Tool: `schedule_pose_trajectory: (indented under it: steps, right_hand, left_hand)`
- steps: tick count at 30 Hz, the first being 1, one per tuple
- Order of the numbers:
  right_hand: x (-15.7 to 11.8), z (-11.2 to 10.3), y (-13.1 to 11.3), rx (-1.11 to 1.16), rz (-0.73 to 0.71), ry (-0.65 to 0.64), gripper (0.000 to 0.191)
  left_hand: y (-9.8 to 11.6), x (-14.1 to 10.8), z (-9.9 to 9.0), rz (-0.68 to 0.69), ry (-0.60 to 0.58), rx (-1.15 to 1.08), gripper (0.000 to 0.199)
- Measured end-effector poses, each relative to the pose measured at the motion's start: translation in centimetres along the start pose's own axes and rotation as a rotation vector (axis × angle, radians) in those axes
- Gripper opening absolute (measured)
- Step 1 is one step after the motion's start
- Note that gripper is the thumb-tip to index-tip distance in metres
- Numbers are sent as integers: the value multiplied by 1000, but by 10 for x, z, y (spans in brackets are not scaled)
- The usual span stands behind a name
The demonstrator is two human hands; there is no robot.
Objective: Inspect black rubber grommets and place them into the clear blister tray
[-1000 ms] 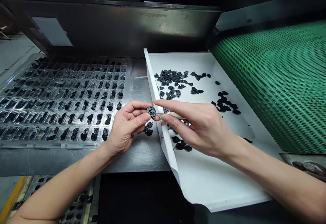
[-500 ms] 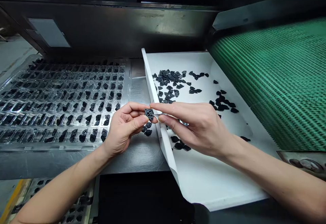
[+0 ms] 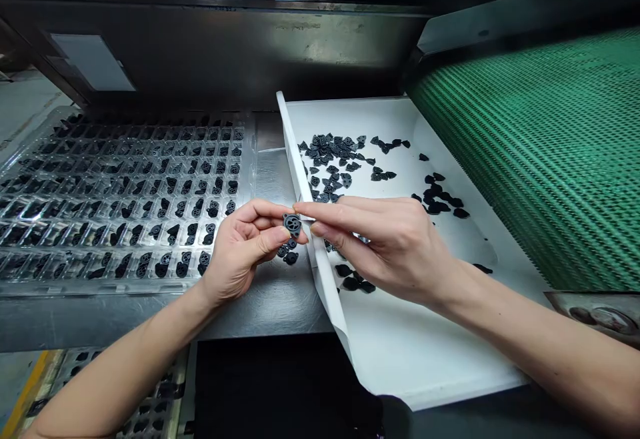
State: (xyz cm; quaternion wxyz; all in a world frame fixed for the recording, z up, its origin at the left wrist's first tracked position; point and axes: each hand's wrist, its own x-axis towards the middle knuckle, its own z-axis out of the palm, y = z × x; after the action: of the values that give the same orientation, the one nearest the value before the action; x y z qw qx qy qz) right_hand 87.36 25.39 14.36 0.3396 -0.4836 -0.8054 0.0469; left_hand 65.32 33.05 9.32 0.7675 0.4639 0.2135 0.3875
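Two bare hands, the left hand (image 3: 239, 249) near the centre toward 8 o'clock and the right hand (image 3: 400, 239) toward 4 o'clock, have slim fingers and short, smooth-edged nails. The left forearm (image 3: 150, 346), toward 7 o'clock, is uncovered and slender, with a skin crease near the bottom edge. The right forearm (image 3: 525, 332), toward 4 o'clock, is also uncovered, widening away from a narrow wrist.

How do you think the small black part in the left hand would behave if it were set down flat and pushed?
The small black part is probably stiff, since its flat, lobed outline shows no bending in the left hand. It looks light, being thin with cut-out openings. Its pointed ends suggest it would slide or pivot rather than roll.
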Motion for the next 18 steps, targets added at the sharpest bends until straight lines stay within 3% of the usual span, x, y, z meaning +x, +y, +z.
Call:
schedule_pose_trajectory:
  steps: [18]
  right_hand:
    - [-1,1,-5,-17,5,0,33]
  left_hand:
    - [2,2,-2,-9,24,-16,28]
